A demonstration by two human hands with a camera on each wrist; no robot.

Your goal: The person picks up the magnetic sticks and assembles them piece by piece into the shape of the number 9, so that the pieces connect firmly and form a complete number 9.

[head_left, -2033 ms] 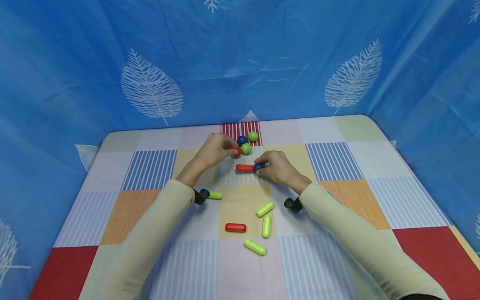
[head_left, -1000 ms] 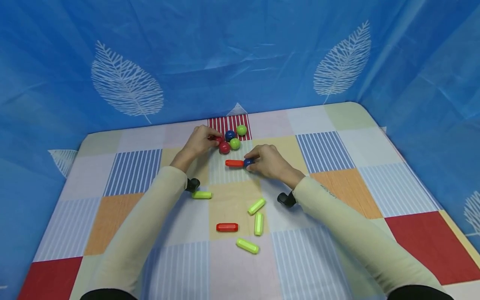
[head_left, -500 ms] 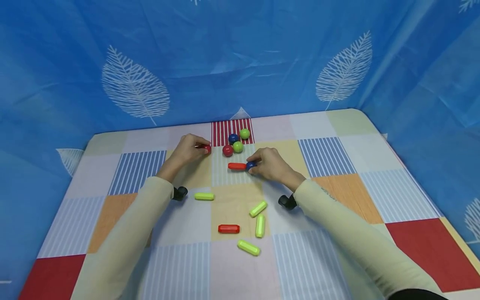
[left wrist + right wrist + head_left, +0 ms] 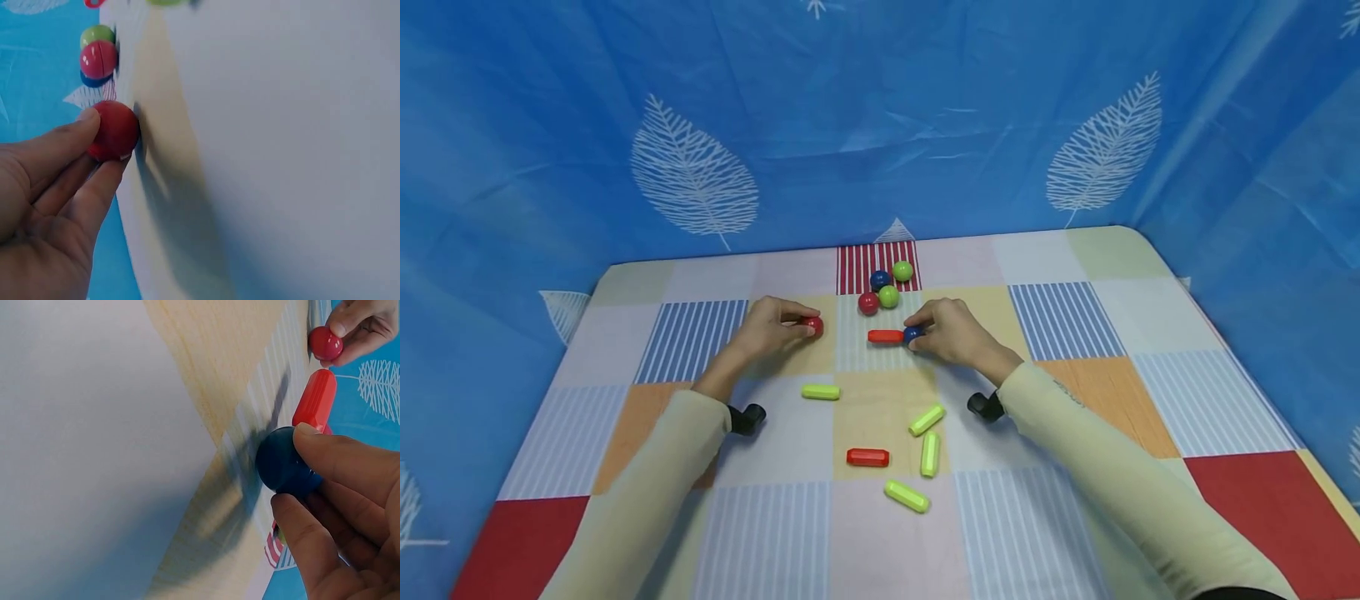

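Note:
The left hand (image 4: 769, 327) pinches a red ball (image 4: 814, 326) between thumb and fingers; the left wrist view has this ball (image 4: 117, 130) close to the cloth. The right hand (image 4: 957, 335) grips a blue ball (image 4: 913, 334), which meets one end of a red stick (image 4: 886, 337) pointing left. In the right wrist view, thumb and fingertips hold the blue ball (image 4: 281, 461), with the red stick (image 4: 315, 400) extending beyond it. Behind the hands lie another red ball (image 4: 868, 303), a second blue ball (image 4: 880, 280) and two green balls (image 4: 888, 297) (image 4: 902, 271).
Nearer the person lie several yellow-green sticks (image 4: 820, 392) (image 4: 927, 420) (image 4: 930, 454) (image 4: 906, 496) and a loose red stick (image 4: 868, 457). The patchwork cloth (image 4: 880, 533) covers the table, and a blue curtain (image 4: 880, 117) stands along its back edge.
The left hand has left the ball cluster, moving left and nearer the person with one red ball; another red ball stays in the cluster. The right hand keeps its hold, nearly still.

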